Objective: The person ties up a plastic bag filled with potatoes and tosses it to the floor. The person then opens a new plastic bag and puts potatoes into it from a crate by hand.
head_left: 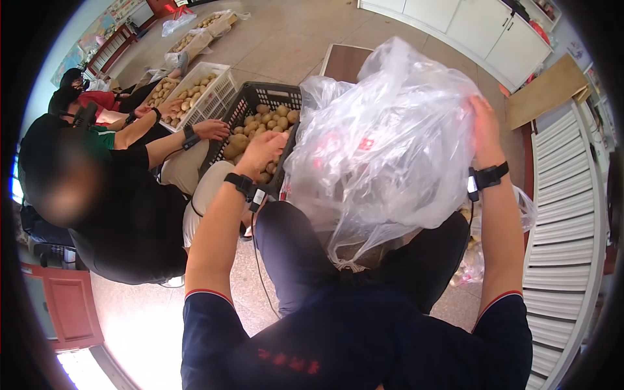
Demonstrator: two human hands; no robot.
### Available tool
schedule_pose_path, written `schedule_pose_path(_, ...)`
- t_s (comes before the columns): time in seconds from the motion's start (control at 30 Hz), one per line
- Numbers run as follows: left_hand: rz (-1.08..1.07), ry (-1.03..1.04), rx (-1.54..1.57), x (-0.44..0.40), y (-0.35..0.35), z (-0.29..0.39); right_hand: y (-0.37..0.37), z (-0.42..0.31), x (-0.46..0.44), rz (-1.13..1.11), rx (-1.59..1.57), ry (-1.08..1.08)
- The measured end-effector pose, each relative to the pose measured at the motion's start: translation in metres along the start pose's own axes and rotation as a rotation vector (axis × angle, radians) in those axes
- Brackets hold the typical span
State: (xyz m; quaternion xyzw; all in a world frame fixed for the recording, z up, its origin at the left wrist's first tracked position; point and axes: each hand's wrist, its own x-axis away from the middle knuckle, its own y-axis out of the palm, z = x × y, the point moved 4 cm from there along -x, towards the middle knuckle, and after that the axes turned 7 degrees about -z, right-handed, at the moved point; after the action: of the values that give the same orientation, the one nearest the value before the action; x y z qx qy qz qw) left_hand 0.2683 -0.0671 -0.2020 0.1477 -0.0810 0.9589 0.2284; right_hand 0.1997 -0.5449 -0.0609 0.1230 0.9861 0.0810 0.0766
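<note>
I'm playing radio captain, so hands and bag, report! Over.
Left hand at dark potato crate. Right hand against plastic bag. Co-worker's hand near crate. Over.

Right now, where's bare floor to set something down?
Bare floor lies beyond the black crate toward the white cabinets, and between the red cabinet and your left arm. It looks crowded at the crate, around your left hand, and over your lap, under the plastic bag.

Red print (366, 143) on plastic bag (396, 110) illegible

Floor (279, 49): beige-pink tiles
Black crate (270, 88): directly on it, left of centre
White crate (224, 92): alongside, also on it
</note>
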Motion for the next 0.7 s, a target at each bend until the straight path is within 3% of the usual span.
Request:
schedule_pose_path(0.13,-0.123,-0.013,-0.021,0.006,0.044,0.009,-0.047,-0.019,-0.016,0.018,0.052,-0.092)
schedule_pose_path(0.2,-0.063,0.033,-0.142,-0.011,0.06,-0.007,-0.085,-0.033,-0.016,-0.104,-0.273,-0.185)
schedule_pose_path(0.23,-0.003,0.077,-0.265,-0.024,0.062,-0.024,-0.107,-0.041,-0.012,-0.177,-0.35,-0.166)
schedule_pose_path(0.3,-0.056,0.099,-0.21,-0.05,0.063,-0.047,-0.162,-0.061,0.002,-0.218,-0.395,-0.138)
schedule_pose_path(0.37,0.009,0.005,-0.346,-0.055,0.071,-0.048,-0.182,-0.083,0.033,-0.04,-0.305,-0.167)
schedule_pose_path(0.4,-0.088,-0.013,-0.35,-0.056,0.079,-0.043,-0.179,-0.091,0.053,0.102,-0.245,-0.207)
schedule_pose_path(0.5,-0.106,0.061,-0.555,-0.067,0.096,-0.052,-0.241,-0.078,0.086,-0.025,-0.281,-0.062)
schedule_pose_path(0.6,-0.07,0.171,-0.771,-0.072,0.104,-0.048,-0.25,-0.07,0.123,0.125,-0.279,-0.074)
schedule_pose_path(0.7,0.177,0.115,-0.564,-0.093,0.075,-0.068,-0.314,-0.056,0.146,0.132,-0.202,-0.133)
